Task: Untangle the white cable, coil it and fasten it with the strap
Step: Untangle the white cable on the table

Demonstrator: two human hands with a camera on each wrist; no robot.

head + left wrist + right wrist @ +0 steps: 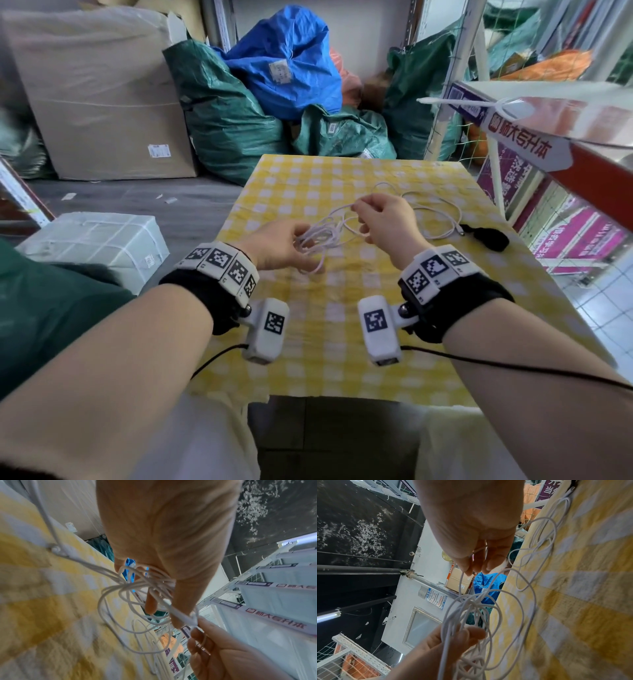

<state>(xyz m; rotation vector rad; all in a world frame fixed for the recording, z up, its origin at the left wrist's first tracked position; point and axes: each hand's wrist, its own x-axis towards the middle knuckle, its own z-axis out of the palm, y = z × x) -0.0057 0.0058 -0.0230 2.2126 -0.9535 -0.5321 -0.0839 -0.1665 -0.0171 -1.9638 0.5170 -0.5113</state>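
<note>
Above the middle of the yellow-checked table (342,342), the left hand (281,245) grips the white cable (329,233) tangle while the right hand (383,219) pinches one strand just beyond it, slack trailing toward the right edge near the black strap (486,238).

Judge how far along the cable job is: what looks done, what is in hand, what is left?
Done: nothing finished; the white cable is still a loose tangle over the checked tablecloth.
In hand: the left hand grips the bunched loops while the right hand pinches one strand and lifts it clear.
Left: finishing the untangling, coiling, then fastening with the black strap, which lies untouched on the cloth.
</note>
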